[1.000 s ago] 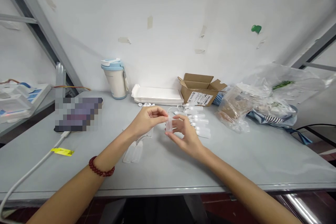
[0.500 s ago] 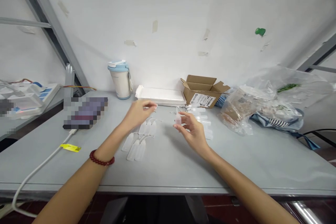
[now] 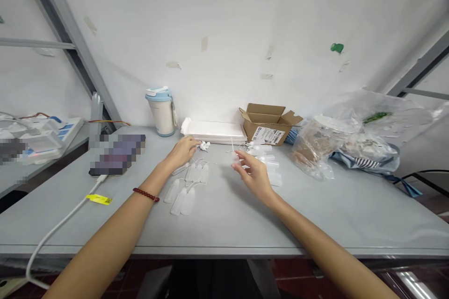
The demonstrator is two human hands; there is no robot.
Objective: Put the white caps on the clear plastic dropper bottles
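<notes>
My right hand (image 3: 255,174) pinches a small translucent squeeze bottle (image 3: 235,157) upright between thumb and fingers, its thin spout pointing up. My left hand (image 3: 181,150) is lowered to the table with its fingers bunched, their tips at a little pile of small white pieces (image 3: 203,145). What those fingertips hold, if anything, is hidden. Between my arms lie several flat-lying translucent bottles (image 3: 183,200) with thin bent spouts. More translucent bottles (image 3: 273,177) lie in a column behind my right hand, which partly covers them.
A stack of white flat packs (image 3: 213,131) lies against the wall, with an open cardboard box (image 3: 268,126) to its right. A lidded cup (image 3: 162,113) and a blurred phone (image 3: 117,155) on a white cable are at left. Plastic bags (image 3: 312,145) sit at right.
My left hand has moved down and slightly left to the white pieces. My right hand still holds the bottle, now slightly further left in view. The camera view has tilted up slightly.
</notes>
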